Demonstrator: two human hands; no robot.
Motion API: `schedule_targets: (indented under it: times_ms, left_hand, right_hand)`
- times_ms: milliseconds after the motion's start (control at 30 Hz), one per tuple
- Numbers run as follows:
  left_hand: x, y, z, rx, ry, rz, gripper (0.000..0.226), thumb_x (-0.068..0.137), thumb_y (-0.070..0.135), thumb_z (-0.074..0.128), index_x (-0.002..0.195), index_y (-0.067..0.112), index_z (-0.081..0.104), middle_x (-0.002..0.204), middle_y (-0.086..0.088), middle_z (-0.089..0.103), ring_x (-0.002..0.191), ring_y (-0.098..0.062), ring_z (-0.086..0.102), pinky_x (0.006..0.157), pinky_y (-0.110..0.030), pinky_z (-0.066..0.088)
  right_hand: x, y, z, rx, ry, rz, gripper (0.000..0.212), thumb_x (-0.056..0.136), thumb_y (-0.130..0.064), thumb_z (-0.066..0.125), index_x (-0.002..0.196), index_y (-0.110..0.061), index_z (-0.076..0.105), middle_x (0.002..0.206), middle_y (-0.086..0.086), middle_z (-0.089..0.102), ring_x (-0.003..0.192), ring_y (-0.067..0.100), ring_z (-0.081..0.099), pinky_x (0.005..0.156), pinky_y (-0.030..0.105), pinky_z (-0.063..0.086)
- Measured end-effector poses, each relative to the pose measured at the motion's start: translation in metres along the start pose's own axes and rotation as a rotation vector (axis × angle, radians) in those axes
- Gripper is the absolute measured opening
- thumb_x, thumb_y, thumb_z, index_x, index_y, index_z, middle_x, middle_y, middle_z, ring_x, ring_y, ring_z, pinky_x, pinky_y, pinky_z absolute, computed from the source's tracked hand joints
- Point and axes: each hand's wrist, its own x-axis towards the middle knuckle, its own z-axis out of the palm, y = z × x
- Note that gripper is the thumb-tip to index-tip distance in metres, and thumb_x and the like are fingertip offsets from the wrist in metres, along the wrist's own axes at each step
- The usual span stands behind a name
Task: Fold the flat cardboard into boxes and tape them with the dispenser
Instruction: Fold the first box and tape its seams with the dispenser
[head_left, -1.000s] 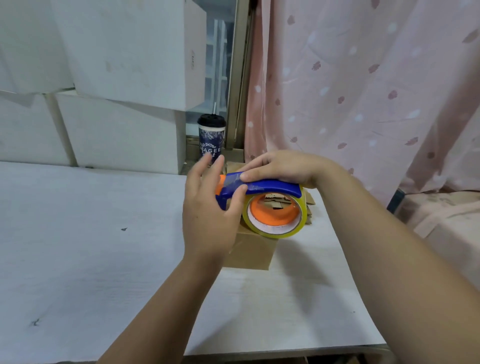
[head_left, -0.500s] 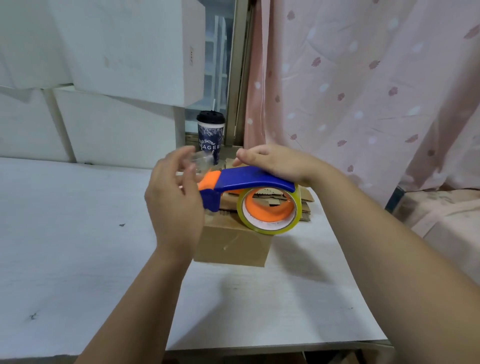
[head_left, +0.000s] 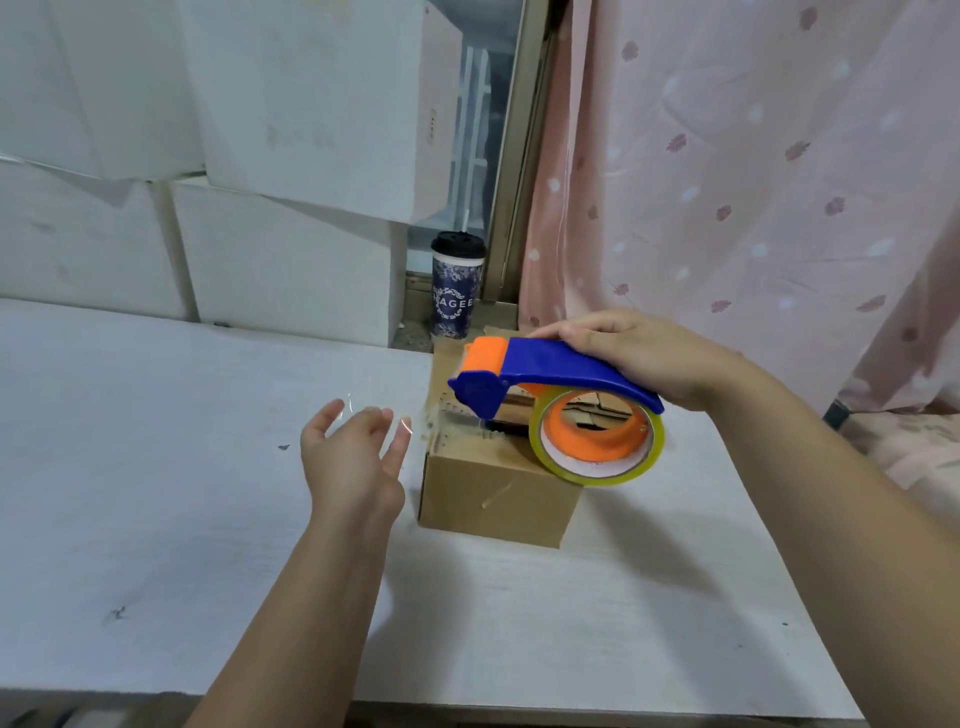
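Right grip (head_left: 641, 358) is clamped over the rear of the blue handle of the tape dispenser (head_left: 545, 371), fingers curled round it. The dispenser sits over the cardboard box (head_left: 493, 501), with its orange nose pointing left and the tape roll (head_left: 597, 475) hanging past the box's near right top corner. Can't tell if the roll touches the box or only overlaps it in view.

Left grip (head_left: 353, 457) is apart, fingers spread and nearly straight, just beside the box's left edge and lower-left of the dispenser nose. A clear tape strip (head_left: 421, 415) shows faintly between the fingertips and the nose. It looks stuck to the fingertips, but glare makes that unsure.

The box stands on the white desk (head_left: 156, 467) near its right side, top flaps down, contents hidden. Behind it is a lidded cup (head_left: 457, 293) with a straw, contents not visible. White cartons (head_left: 291, 104) are stacked at the back left, closed, and a pink curtain (head_left: 727, 156) hangs on the right.

Versus 0.5 s ago, the left grip was at the orange nose with fingers bunched. It is now down and to the left, clear of the nose. The right grip's hold on the handle is unchanged and the box is in the same spot.
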Motion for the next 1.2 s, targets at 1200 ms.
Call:
schedule_targets:
  times_ms: [1200]
  left_hand:
    - [-0.008, -0.013, 0.033, -0.064, -0.246, -0.051, 0.039, 0.09, -0.005, 0.052, 0.118, 0.021, 0.049, 0.085, -0.005, 0.062, 0.074, -0.008, 0.069, 0.073, -0.058, 0.05]
  right_hand:
    - [-0.037, 0.043, -0.007, 0.014, 0.069, 0.016, 0.046, 0.08, -0.009, 0.07, 0.102, -0.044, 0.047, 0.086, -0.014, 0.055, 0.064, 0.001, 0.056, 0.047, 0.01, 0.04]
